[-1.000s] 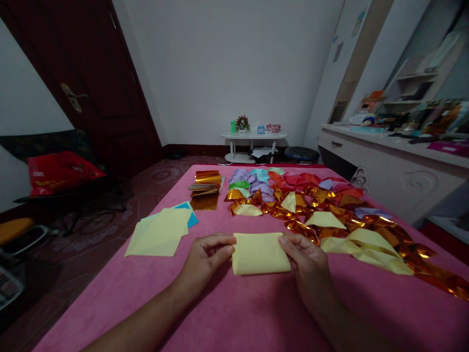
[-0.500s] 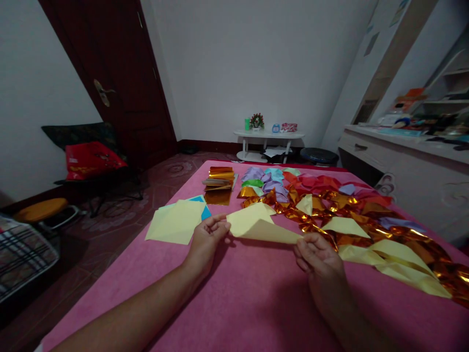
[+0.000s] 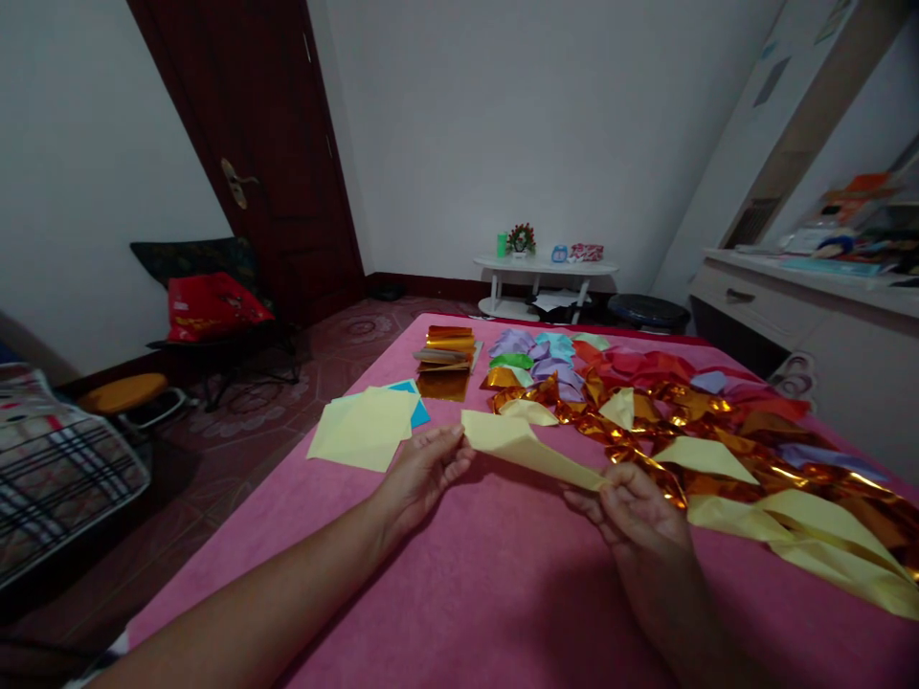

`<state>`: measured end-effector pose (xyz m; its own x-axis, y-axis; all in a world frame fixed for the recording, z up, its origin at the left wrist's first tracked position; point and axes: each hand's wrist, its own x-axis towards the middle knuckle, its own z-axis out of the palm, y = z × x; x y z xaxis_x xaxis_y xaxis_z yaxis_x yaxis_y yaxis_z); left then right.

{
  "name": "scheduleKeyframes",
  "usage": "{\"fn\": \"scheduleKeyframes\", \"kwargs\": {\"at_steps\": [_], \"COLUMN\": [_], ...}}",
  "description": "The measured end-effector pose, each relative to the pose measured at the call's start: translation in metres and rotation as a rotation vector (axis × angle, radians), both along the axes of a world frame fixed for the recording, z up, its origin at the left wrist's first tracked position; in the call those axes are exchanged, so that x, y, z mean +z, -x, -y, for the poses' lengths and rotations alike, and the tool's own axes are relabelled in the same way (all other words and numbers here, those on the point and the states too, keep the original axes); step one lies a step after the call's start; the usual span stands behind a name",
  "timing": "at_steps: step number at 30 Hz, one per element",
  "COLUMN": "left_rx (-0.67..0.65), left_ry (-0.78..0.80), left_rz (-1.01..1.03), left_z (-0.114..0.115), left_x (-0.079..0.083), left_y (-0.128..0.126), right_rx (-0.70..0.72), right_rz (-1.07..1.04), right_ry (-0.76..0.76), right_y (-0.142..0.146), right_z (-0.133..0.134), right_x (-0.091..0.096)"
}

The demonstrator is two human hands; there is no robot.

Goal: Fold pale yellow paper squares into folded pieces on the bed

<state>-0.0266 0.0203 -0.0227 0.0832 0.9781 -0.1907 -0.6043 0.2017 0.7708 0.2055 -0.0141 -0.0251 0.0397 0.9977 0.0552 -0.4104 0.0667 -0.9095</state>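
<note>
A sheet of pale yellow paper (image 3: 524,448) is stretched between my two hands, its far part folded or curled over into a narrow strip. My left hand (image 3: 427,469) pinches its left end between thumb and fingers. At the other end, my right hand (image 3: 638,517) grips the paper's corner with the thumb on top. Left of my left hand lies a loose pile of yellow sheets (image 3: 359,431), with a blue sheet (image 3: 420,407) poking out from under it. Shiny gold foil sheets (image 3: 445,383) are stacked just beyond.
Folded pieces in purple (image 3: 560,373), red (image 3: 638,364) and gold foil (image 3: 689,411), plus yellow paper pieces (image 3: 825,526), spread over the right side of the pink-covered table (image 3: 459,593). A chair with a red bag (image 3: 215,306) stands left; a white side table (image 3: 546,266) is at the wall.
The yellow paper has turned over further, so its broad face shows less and it looks like a narrower strip. Both hands still hold its ends. My view has swung slightly left.
</note>
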Motion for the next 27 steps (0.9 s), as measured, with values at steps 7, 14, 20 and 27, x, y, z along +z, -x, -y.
{"fn": "scheduleKeyframes", "kwargs": {"at_steps": [7,14,20,27], "left_rx": [-0.258,-0.433,-0.433,-0.427], "left_ry": [-0.028,-0.053,-0.08,-0.089], "left_rz": [-0.029,0.045,0.047,0.016], "left_z": [0.0063,0.0098,0.0088,0.0094], "left_x": [0.0025,0.0003,-0.0052,-0.0061], "left_y": [0.0003,-0.0002,0.0031,0.0032], "right_rx": [0.016,0.023,0.054,0.079], "right_rz": [0.039,0.179,0.229,0.267], "right_ry": [0.003,-0.024,-0.054,-0.072], "right_y": [0.0019,0.0043,0.0037,0.0014], "right_z": [0.0021,0.0059,0.0075,0.0064], "right_x": [0.0016,0.0074,0.0061,0.0039]}}
